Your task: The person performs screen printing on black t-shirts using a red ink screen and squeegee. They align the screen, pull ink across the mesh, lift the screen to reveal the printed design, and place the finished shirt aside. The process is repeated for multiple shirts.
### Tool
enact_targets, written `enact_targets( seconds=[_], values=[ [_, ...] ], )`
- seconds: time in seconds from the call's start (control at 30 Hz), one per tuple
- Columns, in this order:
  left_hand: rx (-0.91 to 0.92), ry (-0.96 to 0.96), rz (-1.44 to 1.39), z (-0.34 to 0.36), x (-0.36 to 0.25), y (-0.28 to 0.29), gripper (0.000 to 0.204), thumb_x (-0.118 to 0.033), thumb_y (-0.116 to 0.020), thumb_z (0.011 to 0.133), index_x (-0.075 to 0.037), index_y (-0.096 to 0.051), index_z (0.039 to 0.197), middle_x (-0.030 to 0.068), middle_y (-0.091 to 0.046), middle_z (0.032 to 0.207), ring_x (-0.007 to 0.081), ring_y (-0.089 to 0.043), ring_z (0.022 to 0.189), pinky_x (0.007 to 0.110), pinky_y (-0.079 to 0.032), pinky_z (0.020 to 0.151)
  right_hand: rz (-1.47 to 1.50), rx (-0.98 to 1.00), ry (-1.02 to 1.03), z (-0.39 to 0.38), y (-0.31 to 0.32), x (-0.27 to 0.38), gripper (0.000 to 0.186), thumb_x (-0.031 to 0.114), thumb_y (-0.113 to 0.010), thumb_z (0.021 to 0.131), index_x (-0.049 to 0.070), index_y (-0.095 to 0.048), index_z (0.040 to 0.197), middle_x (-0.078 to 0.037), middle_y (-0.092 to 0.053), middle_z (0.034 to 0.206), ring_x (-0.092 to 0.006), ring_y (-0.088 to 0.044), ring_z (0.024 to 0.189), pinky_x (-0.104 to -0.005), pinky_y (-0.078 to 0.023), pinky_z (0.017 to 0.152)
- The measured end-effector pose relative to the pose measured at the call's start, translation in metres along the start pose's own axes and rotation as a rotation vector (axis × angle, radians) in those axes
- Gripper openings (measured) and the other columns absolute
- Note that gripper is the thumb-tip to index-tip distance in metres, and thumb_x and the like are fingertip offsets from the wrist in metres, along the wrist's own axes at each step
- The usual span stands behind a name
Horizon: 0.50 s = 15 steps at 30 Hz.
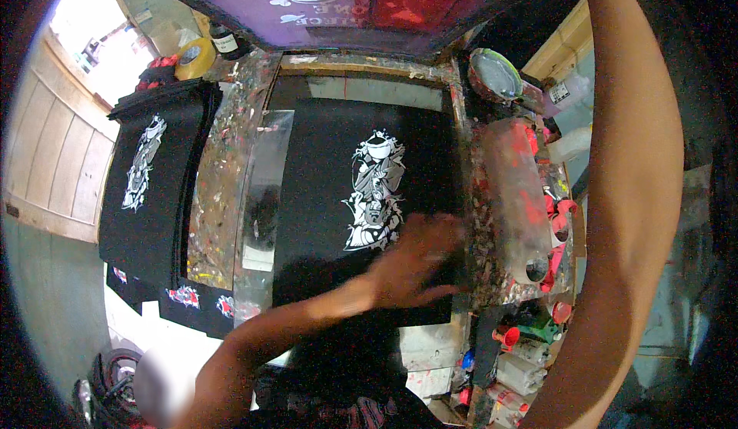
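My left hand (419, 264) reaches across a black fabric piece (319, 167) laid on the printing board, with its fingers stretched out and a little blurred. It is over the fabric's lower right part, beside a white and grey printed figure (377, 191); whether it touches the cloth I cannot tell. My right forearm (634, 137) runs up the right side, and its hand is beyond the upper edge. Close to where that arm leaves the picture, a screen printing frame (453, 41) is tilted up, its mesh purple and red with a skull design.
A stack of printed black fabric pieces (131, 229) lies at the left. Behind it are a yellow tape roll (195, 58) and a dark bottle (224, 41). On the right are a paint-stained clear cylinder (516, 191), a bowl (494, 75) and several small bottles (521, 374).
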<state>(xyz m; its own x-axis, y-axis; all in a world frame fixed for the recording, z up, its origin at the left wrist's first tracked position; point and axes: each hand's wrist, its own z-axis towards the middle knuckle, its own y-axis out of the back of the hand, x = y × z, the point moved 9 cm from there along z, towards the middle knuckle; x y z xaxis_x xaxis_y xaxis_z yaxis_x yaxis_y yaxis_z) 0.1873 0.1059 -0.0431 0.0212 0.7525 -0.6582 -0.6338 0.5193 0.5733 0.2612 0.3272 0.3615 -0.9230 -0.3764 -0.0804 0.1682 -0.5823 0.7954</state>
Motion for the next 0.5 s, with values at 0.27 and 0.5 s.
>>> enact_targets(
  seconds=[0.27, 0.5],
  values=[
    [0.015, -0.359, 0.03, 0.134, -0.025, -0.208, 0.078, -0.063, -0.059, 0.091, -0.005, -0.055, 0.143, 0.0229, -0.048, 0.152, 0.0438, -0.037, 0.147, 0.064, -0.012, 0.125, 0.021, -0.048, -0.156, 0.002, 0.001, 0.012, 0.081, 0.07, -0.058, 0.085, -0.008, -0.074, 0.098, -0.033, -0.071, 0.096, -0.0389, -0.069, 0.091, -0.0467, -0.052, 0.085],
    [0.192, -0.261, 0.415, 0.005, 0.009, -0.034, 0.049, -0.044, -0.064, 0.096, -0.005, -0.069, 0.126, 0.0172, -0.062, 0.14, 0.0388, -0.048, 0.141, 0.059, -0.022, 0.125, -0.153, 0.001, -0.12, -0.002, -0.003, -0.039, 0.07, 0.069, -0.053, 0.09, 0.007, -0.076, 0.114, -0.032, -0.069, 0.12, -0.0471, -0.065, 0.111, -0.0477, -0.049, 0.097]
  ],
)
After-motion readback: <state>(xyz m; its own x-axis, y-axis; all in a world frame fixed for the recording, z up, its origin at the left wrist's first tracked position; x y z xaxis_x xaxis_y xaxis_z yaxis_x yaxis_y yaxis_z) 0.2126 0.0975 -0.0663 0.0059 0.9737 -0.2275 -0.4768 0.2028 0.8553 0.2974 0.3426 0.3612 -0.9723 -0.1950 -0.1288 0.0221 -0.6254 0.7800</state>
